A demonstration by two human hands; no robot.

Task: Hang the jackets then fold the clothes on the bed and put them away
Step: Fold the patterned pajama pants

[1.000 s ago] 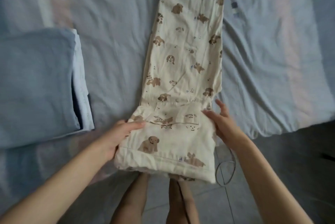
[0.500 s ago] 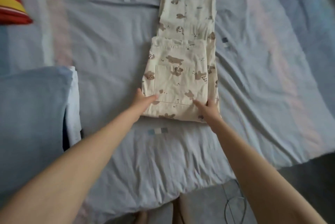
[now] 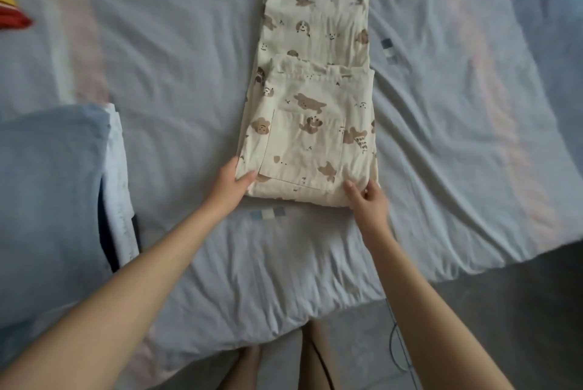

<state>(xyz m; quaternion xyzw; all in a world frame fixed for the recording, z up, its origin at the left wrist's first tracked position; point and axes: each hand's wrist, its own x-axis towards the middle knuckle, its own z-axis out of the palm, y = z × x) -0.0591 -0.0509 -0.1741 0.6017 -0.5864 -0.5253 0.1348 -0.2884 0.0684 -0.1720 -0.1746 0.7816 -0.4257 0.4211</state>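
Cream pyjama trousers [image 3: 310, 124] printed with brown dogs lie lengthwise on the pale blue bed sheet [image 3: 176, 80]. Their near end is folded over itself, pocket side up. My left hand [image 3: 232, 183] grips the near left corner of the fold, thumb on top. At the near right corner my right hand [image 3: 367, 200] pinches the folded edge, fingers curled round it. The far end of the trousers runs out of the top of the view.
A stack of folded light blue and white clothes [image 3: 56, 187] sits on the bed at the left. A red and yellow item [image 3: 9, 7] shows at the far left edge. The bed's near edge drops to a dark floor [image 3: 520, 310] with a thin cable [image 3: 399, 348].
The waist end of the trousers, held at the bed's edge a second ago, has been folded away from me onto the legs. Both hands now hold the fold's near corners.
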